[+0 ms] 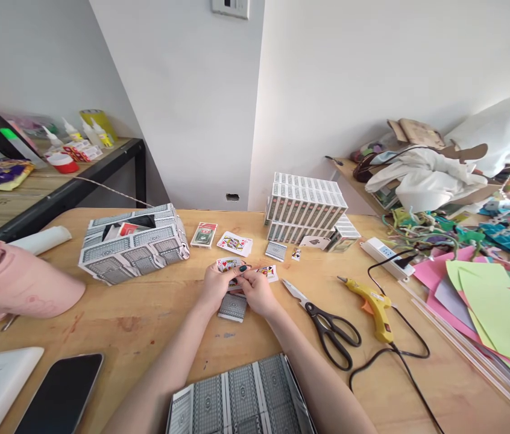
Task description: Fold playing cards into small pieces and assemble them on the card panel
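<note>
Fingers closed, my left hand (217,288) pinches a playing card (228,264), a king of hearts. Right beside it, my right hand (257,291) grips another face card (269,272). The fingertips of both hands meet, so the join between the cards is hidden. Just below them a face-down card (232,308) with a grey patterned back lies on the table. Beyond the hands are a small pile of face-up cards (236,243), a boxed deck (204,235), a grey-backed stack (275,251) and a small card piece (296,254).
A card-covered box (132,259) stands left; another (237,401) sits between my forearms. Stacked card boxes (307,205) rise behind. Scissors (327,325), a yellow glue gun (375,310) with its cord and a power strip (384,256) lie right. A phone (60,395) is front left.
</note>
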A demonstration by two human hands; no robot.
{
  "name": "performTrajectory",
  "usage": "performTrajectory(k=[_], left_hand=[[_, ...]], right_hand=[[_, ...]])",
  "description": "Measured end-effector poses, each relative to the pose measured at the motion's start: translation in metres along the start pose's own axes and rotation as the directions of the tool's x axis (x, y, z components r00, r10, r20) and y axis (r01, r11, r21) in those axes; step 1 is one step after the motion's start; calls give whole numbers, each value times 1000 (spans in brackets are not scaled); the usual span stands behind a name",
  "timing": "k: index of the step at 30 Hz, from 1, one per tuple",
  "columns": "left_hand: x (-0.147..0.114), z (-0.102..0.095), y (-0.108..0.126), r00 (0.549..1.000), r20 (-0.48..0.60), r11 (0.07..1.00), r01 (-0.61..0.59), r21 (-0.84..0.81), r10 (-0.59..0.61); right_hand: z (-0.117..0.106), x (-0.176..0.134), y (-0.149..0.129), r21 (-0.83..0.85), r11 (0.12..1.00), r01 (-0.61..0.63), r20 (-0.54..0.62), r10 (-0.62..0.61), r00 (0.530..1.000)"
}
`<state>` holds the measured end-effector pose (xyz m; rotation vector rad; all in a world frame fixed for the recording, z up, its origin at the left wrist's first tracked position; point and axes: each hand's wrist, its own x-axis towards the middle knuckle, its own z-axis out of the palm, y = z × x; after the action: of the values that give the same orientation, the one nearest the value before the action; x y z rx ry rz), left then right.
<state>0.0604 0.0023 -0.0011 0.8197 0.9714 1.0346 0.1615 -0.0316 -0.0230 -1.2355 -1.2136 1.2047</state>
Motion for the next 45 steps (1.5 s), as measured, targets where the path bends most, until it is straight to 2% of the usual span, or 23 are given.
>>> performTrajectory(k=[11,15,17,20,22,24,26,28,30,34,37,43,45], left_hand=[[-4,1,2,1000,-27,999,-5,-48,4],[-3,1,4,1000,-25,998,-18,-52,17],[-1,1,4,998,-58,998,-42,-42,40],[2,0,1,987,-134,996,-90,27,92],[3,-1,-1,981,-146,990,-116,85,127],[3,-3,-3,988,-89,988,-117,97,126],[3,-4,-3,995,8,993,-102,54,102],[3,-6,-1,993,82,996,-86,0,86],[4,-7,1,992,85,996,-94,1,93],[5,-8,3,975,0,955,-216,205,221],[4,-10,2,950,8,895,-297,333,312],[4,-13,-2,927,28,859,-357,367,374],[4,-12,-2,935,36,869,-342,357,353]], right_hand=[[2,-1,0,-250,955,156,-6,-163,987],[3,-3,-3,-340,926,167,-17,-184,983],[5,-4,-4,-350,923,161,-14,-177,984],[8,-6,-4,-305,937,167,-15,-180,984],[9,-6,-3,-207,969,135,-37,-146,989],[8,-5,-4,-36,998,49,-41,-51,998],[6,-3,-6,146,989,-36,-13,38,999],[3,-2,-9,273,959,-71,6,72,997],[-1,-1,-14,340,938,-64,-4,70,998],[-6,-1,-18,368,928,-53,-41,73,996],[-8,0,-15,357,932,-58,-33,74,997],[-13,3,-6,175,984,15,-189,19,982],[-15,3,-8,183,982,36,-199,1,980]])
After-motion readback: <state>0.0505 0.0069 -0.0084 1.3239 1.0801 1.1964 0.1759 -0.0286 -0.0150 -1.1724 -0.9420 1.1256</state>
